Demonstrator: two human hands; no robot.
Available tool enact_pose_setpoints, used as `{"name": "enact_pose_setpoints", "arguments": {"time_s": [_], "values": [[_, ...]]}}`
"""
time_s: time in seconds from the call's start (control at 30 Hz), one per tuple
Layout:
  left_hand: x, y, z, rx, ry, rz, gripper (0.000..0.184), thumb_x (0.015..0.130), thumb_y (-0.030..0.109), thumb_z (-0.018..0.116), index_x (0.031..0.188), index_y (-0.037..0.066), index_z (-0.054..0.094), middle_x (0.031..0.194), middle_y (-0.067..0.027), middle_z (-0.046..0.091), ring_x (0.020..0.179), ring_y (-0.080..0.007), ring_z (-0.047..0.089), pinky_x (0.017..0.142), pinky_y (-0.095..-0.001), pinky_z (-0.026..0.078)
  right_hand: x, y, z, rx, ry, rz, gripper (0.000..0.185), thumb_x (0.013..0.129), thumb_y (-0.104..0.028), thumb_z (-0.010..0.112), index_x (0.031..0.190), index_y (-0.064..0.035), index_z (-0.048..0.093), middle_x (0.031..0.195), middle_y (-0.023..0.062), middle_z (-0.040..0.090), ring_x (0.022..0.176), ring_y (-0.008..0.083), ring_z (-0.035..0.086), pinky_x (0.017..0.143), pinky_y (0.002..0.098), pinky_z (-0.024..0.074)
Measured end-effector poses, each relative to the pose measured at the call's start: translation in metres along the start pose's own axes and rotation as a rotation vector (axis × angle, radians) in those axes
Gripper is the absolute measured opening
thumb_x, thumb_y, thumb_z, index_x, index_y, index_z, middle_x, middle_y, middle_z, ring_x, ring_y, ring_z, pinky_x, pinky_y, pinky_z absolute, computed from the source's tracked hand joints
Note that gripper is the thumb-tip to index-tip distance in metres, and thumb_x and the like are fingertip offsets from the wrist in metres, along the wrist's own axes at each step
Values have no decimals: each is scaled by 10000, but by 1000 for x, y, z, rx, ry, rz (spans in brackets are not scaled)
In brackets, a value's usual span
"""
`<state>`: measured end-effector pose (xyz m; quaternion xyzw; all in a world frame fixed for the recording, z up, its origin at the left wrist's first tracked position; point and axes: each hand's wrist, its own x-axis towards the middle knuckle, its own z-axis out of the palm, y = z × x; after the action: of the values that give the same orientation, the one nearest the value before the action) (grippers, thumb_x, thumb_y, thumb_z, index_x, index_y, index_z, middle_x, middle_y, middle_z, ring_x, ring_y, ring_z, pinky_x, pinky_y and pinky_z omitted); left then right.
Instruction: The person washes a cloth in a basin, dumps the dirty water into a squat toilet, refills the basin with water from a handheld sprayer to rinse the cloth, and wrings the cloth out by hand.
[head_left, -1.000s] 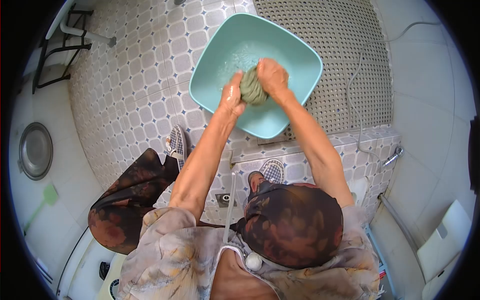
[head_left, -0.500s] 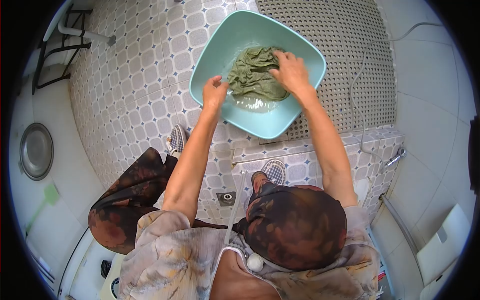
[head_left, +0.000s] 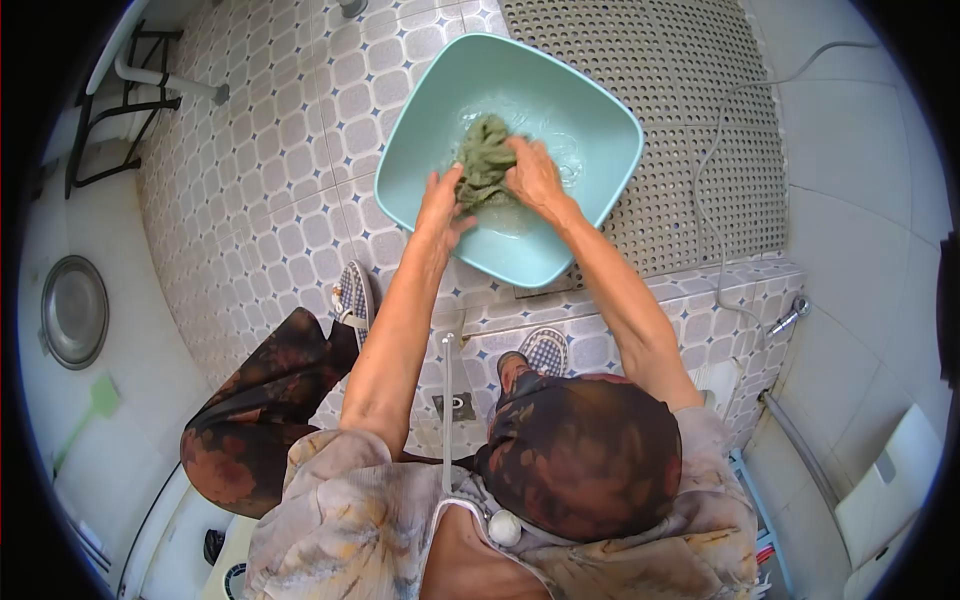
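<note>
A wet green cloth [head_left: 487,160] is bunched up in a light-blue plastic basin [head_left: 590,120] holding shallow, rippling water. My right hand [head_left: 538,182] presses its curled fingers into the cloth's right side and grips it. At the cloth's lower left, my left hand [head_left: 440,208] has its fingers apart and slightly blurred; the thumb side is against the cloth's edge.
The basin stands on patterned floor tiles [head_left: 290,150], partly over a grey perforated mat [head_left: 690,170]. A thin hose [head_left: 705,190] runs down the right wall to a shower head [head_left: 792,314]. A black metal rack [head_left: 120,110] stands far left, above a round metal lid [head_left: 75,312].
The cloth was spread wide across the basin's middle and is now gathered into a narrow bunch farther left. My right hand moved left and down with it; the left hand moved slightly inward.
</note>
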<state>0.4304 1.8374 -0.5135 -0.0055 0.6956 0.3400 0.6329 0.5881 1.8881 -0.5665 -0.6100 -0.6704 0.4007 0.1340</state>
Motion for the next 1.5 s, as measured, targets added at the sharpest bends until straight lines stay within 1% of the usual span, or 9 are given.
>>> {"name": "enact_pose_setpoints", "arguments": {"time_s": [0.17, 0.2, 0.37, 0.53, 0.87, 0.97, 1.17, 1.33, 1.5], "values": [[22, 3, -18, -409, -262, -145, 529, 867, 462, 619, 1167, 31, 556, 1093, -145, 610, 984, -287, 615, 852, -425, 521, -58, -82, -9, 236, 16, -207, 229, 723, -165, 589, 928, -66, 611, 881, 188, 626, 831, 383, 617, 731, 455, 502], [31, 4, -36, -448, -531, -201, 382, 881, 429, 616, 959, 55, 627, 946, -124, 657, 825, -257, 655, 796, -393, 554, -71, -104, -17, 308, 26, -228, 208, 736, -191, 604, 898, -61, 609, 823, 179, 629, 781, 380, 626, 703, 452, 505], [-13, -3, -33, -334, -602, 155, 300, 934, 334, 548, 988, 48, 622, 1015, -114, 652, 932, -247, 633, 853, -393, 534, -98, -141, -1, 192, 104, -365, 223, 799, -274, 632, 792, -52, 610, 693, 149, 641, 625, 357, 640, 599, 446, 525], [29, -14, -25, -507, -599, 21, 260, 950, 265, 521, 1007, 31, 622, 977, -102, 664, 870, -231, 654, 791, -372, 555, -65, -116, 10, 8, 207, -268, 242, 841, -247, 585, 688, -66, 634, 640, 144, 641, 565, 338, 640, 519, 435, 526], [10, -32, 7, -354, -443, -136, 261, 976, 262, 482, 1030, 42, 612, 964, -98, 682, 837, -222, 685, 726, -357, 591, -30, -59, -1, -76, 98, 22, 354, 876, -263, 481, 706, -17, 670, 730, 247, 652, 679, 420, 657, 637, 485, 545], [19, -37, -4, -365, -425, -175, 264, 975, 268, 481, 1032, 47, 612, 951, -88, 690, 813, -223, 690, 704, -360, 596, -57, -71, 13, -196, 12, -333, 365, 880, -260, 475, 694, -14, 670, 715, 241, 652, 670, 417, 658, 636, 488, 546], [-20, -12, 10, -347, -326, -90, 283, 977, 286, 469, 1041, 51, 611, 985, -88, 690, 821, -231, 690, 710, -371, 596, -28, -68, 11, -98, 157, -136, 353, 883, -257, 476, 696, -35, 678, 690, 214, 655, 639, 404, 657, 630, 487, 546], [-1, 15, 7, -452, -300, 87, 357, 936, 250, 534, 1186, -5, 535, 1161, -146, 617, 1032, -255, 635, 880, -402, 539, 27, -49, -30, -249, 299, -52, 360, 902, -322, 503, 750, -59, 696, 713, 216, 659, 654, 405, 655, 630, 504, 529], [-3, 36, -20, -195, -99, 286, 783, 866, 395, 633, 1447, 44, 243, 1483, -181, 276, 1357, -339, 309, 1048, -523, 349, 56, -38, -55, -324, 279, -37, 346, 867, -382, 610, 1011, -71, 662, 963, 258, 605, 897, 426, 615, 790, 507, 500]]}}
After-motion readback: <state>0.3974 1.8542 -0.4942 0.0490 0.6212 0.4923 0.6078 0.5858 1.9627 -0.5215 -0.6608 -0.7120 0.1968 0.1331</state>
